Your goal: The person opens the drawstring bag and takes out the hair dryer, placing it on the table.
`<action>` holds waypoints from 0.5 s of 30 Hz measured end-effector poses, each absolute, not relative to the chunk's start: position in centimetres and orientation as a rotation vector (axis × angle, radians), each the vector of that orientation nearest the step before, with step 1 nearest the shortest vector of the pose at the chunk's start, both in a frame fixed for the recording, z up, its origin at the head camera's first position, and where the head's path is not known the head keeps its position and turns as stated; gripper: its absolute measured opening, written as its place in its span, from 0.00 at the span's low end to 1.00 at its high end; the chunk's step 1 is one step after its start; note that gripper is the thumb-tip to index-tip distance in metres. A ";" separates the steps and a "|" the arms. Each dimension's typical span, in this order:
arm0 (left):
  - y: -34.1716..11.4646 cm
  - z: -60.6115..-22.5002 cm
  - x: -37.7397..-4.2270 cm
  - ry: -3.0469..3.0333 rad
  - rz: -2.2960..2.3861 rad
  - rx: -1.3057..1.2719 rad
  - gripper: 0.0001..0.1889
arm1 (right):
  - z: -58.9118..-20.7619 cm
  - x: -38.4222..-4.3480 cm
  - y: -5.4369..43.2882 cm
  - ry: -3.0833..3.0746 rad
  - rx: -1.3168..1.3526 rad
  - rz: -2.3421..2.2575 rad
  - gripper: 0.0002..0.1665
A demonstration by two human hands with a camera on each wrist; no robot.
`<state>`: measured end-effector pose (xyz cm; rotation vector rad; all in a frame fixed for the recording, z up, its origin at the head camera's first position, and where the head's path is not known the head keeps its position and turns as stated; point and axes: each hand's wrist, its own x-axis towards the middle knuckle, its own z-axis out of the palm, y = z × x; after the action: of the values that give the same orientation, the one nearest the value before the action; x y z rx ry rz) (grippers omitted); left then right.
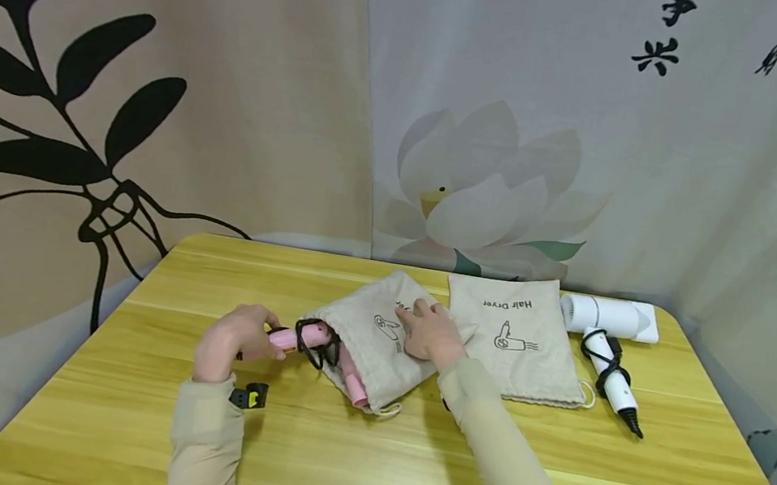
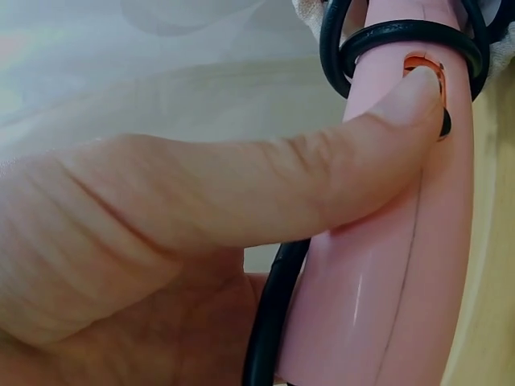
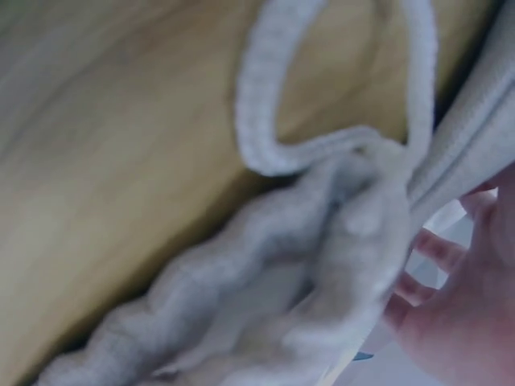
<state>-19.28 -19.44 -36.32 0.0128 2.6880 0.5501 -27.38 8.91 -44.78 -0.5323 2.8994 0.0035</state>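
A pink hair dryer (image 1: 313, 336) with a black cord wound around it lies partly inside a beige cloth drawstring bag (image 1: 377, 331). My left hand (image 1: 239, 338) grips its outer end. In the left wrist view the thumb (image 2: 322, 173) lies across the pink handle (image 2: 386, 265), its tip at an orange-edged switch. Another pink length shows at the bag's mouth; the rest is hidden inside. On top of the bag rests my right hand (image 1: 431, 334), fingers spread over its printed side. The right wrist view shows the gathered mouth (image 3: 314, 265) and cord loop (image 3: 269, 88), blurred.
A second beige bag (image 1: 515, 341), printed "Hair Dryer", lies flat to the right. Beyond it, near the table's back right corner, is a white hair dryer (image 1: 607, 316) with a black cord wrapped around its handle. Printed curtains hang behind the wooden table (image 1: 358, 476).
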 end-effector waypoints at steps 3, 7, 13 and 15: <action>-19.5 -36.1 -19.1 2.688 0.547 0.009 0.31 | -44.7 -27.4 8.8 2.898 -0.527 0.034 0.33; -19.5 -35.6 -18.8 2.691 0.542 0.009 0.31 | -44.7 -27.4 8.7 2.896 -0.535 0.061 0.33; -19.4 -35.0 -18.3 2.684 0.510 -0.012 0.32 | -44.8 -27.4 8.5 2.911 -0.545 0.093 0.32; -19.4 -34.9 -18.2 2.685 0.493 -0.018 0.32 | -44.8 -27.3 8.4 2.918 -0.536 0.092 0.32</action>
<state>-18.19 -19.43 -34.87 -0.0178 2.6852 0.4929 -27.31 8.45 -44.84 -0.5360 2.9178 0.0915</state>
